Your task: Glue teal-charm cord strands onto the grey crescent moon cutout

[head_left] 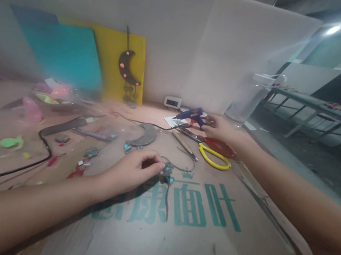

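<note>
My left hand [140, 168] is closed, thumb and index finger pinched on a small grey charm [168, 169] with turquoise bits and a dark cord hanging below it. At the back, my right hand [218, 129] reaches to the handle of a blue glue gun [191, 114]; its fingers are blurred and partly hidden. Just behind my left hand lies a grey crescent [145, 135] with a turquoise piece at its end. A wooden-handled tool [185, 145] and scissors with red and yellow handles [214, 157] rest between my hands.
A yellow board [107, 55] with a hanging dark crescent and a turquoise sheet [68, 52] lean against the back wall. Foam scraps [11, 142] and a black cable [50, 154] lie at left. A small clock [172, 102] and clear container [250, 97] stand behind.
</note>
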Action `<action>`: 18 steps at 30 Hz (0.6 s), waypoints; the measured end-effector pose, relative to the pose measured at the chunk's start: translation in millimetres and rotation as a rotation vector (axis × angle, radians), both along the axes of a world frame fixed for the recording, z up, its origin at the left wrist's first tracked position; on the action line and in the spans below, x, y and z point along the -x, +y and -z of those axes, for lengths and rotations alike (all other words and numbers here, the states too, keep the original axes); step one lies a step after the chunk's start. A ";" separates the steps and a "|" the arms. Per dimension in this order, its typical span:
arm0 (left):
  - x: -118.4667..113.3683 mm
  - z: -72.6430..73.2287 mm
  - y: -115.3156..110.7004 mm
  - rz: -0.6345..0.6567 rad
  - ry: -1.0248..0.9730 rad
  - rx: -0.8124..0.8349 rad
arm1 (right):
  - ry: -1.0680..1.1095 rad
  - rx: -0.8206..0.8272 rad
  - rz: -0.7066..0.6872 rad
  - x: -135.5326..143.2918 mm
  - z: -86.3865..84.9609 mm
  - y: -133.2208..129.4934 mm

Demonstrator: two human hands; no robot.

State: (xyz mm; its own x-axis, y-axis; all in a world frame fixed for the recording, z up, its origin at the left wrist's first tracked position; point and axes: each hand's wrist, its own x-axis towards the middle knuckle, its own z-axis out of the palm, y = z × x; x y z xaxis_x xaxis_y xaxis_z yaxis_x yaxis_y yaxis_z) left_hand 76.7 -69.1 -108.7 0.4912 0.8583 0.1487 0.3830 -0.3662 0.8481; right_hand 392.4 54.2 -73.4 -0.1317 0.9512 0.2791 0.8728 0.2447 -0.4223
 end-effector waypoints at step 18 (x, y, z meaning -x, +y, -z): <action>2.5 -10.0 9.1 -0.194 -0.210 0.160 | 0.125 0.126 0.168 10.7 -1.9 28.5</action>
